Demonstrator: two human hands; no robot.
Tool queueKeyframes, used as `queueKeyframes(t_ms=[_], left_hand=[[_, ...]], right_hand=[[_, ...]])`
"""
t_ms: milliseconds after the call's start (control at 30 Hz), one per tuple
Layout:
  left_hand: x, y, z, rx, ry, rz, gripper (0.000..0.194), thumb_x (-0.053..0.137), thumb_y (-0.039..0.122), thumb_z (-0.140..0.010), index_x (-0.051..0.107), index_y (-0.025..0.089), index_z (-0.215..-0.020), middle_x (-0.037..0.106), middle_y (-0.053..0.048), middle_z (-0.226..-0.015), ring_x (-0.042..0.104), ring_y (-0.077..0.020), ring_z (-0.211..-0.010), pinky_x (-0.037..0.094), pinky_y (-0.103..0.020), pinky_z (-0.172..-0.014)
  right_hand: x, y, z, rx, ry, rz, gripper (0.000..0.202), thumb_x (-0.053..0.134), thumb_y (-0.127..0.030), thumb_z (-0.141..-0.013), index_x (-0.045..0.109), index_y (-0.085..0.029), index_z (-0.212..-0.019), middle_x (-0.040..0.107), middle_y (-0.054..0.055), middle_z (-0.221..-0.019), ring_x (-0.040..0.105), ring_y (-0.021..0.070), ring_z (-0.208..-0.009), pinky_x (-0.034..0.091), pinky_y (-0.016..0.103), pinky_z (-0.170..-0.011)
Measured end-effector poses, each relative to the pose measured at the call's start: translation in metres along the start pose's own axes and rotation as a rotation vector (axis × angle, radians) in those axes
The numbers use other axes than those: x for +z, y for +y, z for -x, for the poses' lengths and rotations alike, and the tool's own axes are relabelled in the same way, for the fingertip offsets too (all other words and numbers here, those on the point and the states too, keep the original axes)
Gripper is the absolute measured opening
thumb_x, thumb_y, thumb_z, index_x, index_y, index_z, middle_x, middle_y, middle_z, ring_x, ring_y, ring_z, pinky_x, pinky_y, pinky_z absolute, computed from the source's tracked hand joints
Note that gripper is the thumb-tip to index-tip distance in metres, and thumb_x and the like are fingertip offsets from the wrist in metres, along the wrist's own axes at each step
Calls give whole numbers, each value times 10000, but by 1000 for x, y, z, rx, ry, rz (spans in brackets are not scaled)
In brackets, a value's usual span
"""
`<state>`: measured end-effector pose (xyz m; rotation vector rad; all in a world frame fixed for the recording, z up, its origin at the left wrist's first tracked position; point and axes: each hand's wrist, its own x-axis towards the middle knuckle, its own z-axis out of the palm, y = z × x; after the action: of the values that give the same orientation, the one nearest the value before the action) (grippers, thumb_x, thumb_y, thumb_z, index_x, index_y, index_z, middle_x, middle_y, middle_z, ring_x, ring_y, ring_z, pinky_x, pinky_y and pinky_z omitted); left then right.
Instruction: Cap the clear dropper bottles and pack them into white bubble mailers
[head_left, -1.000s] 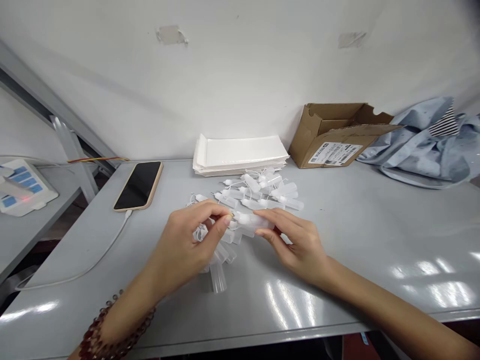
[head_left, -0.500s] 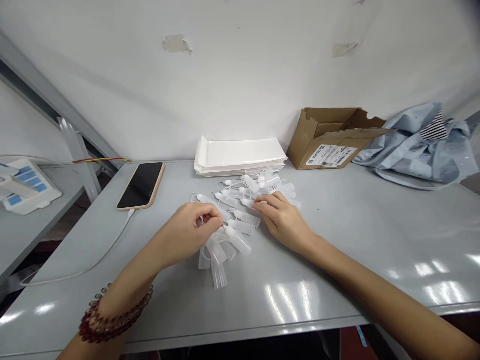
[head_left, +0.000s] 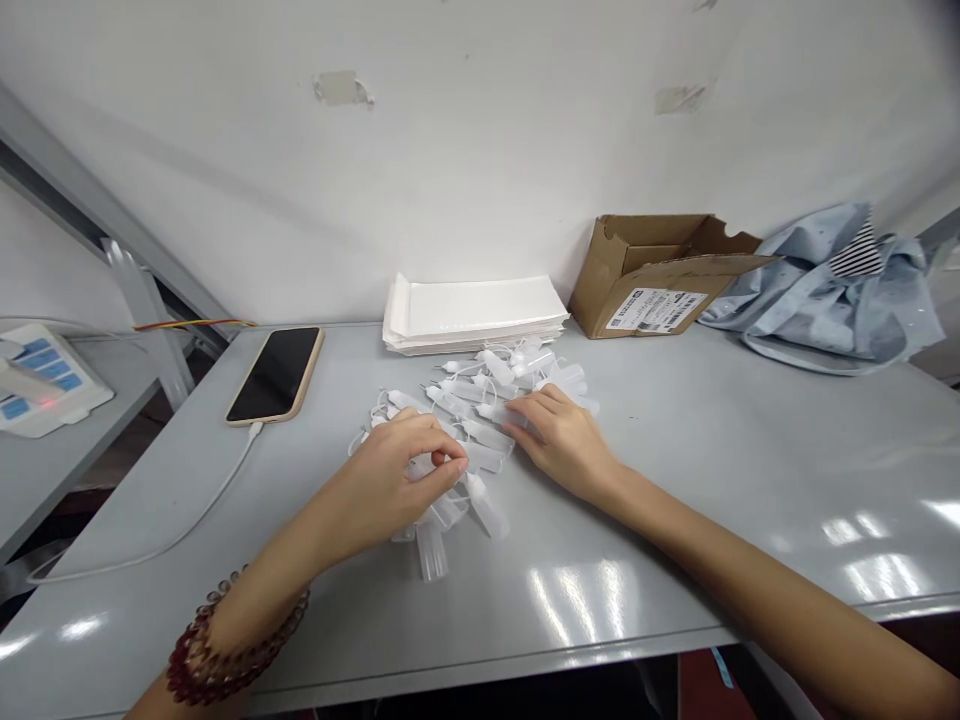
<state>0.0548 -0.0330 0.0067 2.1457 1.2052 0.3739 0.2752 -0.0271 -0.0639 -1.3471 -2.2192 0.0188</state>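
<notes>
Swinging nearer and slightly right, one small bottle [head_left: 488, 508] dangles beside the pile [head_left: 484, 457] on the worktop [head_left: 675, 450], tip pinched in the left hand [head_left: 397, 470]; the right hand [head_left: 566, 440] stays curled at another bottle [head_left: 495, 412] (gripping? can't tell), so they're on separate bottles.

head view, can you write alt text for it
The left hand pinches a small translucent bottle by its tip while the right hand rests on a pile of similar bottles on a grey table. Behind are a white stack and an open cardboard box.
</notes>
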Motion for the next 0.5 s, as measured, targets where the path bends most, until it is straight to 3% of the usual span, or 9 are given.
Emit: queueKeyframes(t_ms=[133,267,400,500], left_hand=[[0,0,-1,-34,151,13,251,497,364,-866,707,238,-808,660,-17,-791,536,-181,-753,406,-249,-587],[0,1,-2,-138,292,60,298,498,408,-867,687,225,-1007,671,-26,-853,539,-163,-674,419,-249,-570],[-1,0,0,-212,226,258,400,491,459,-877,621,234,-1180,679,-23,-902,554,-136,-626,421,-227,-528],[-3,-2,-1,-213,165,379,371,493,468,-882,663,237,-1119,678,-24,-895,573,-149,-710,444,-224,-571]], right_hand=[[-19,-8,-1,172,27,-243,173,532,-270,-891,635,-160,-976,684,75,-846,571,191,-758,459,302,-608],[-41,-18,-4,461,-139,-881,214,559,-364,-874,641,-178,-939,653,34,-823,527,120,-661,413,255,-585],[-46,-23,-3,563,-294,-1365,208,600,-384,-858,624,-191,-929,619,11,-782,455,82,-602,345,213,-527],[-43,-26,-1,626,-314,-1559,187,609,-356,-858,606,-185,-933,630,26,-795,439,82,-594,344,211,-520]])
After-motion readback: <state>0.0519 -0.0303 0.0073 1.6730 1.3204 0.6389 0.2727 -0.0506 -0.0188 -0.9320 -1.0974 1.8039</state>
